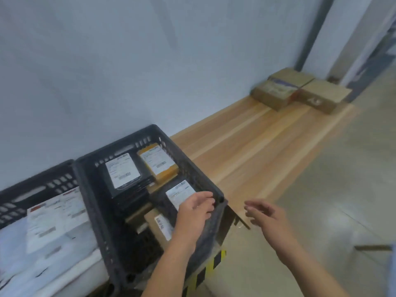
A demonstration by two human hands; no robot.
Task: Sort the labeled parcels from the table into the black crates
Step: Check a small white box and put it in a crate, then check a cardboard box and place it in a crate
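wall (pixel 107 71): pale, plain, behind everything.
floor (pixel 342 189): grey, to the right of the counter.
counter (pixel 257 136): light wood planks, running along the wall toward the far right.
right crate (pixel 192 166): black, slotted walls, on the counter's near end – touching the left crate on its left side.
left crate (pixel 38 189): black, cut off by the left edge of view.
white mailers (pixel 57 217): piled flat in the left crate, top one with a large printed label, face up.
cardboard boxes (pixel 276 91): brown, at the counter's far end against the wall, a second one (pixel 321 97) just beside it on the right.
black parcel (pixel 128 189): in the right crate, back left, white label up, resting on other dark items.
yellow parcel (pixel 158 162): in the right crate, back right, just beside the black parcel, label up.
dark parcel (pixel 179 192): in the right crate, near right, white label up – partly under the left grip.
brown parcel (pixel 159 226): in the right crate, near middle, small label up, partly hidden by the left forearm.
left grip (pixel 196 211): over the right crate's near right corner, fingers loose and spread, nothing held; contact with rim or parcel – cannot tell, blurred.
right grip (pixel 265 213): just right of the crate, above the counter's edge, fingers relaxed and extended leftward, nothing held.
hazard tape (pixel 212 266): yellow-black stripes on the counter's near edge, below the right crate.
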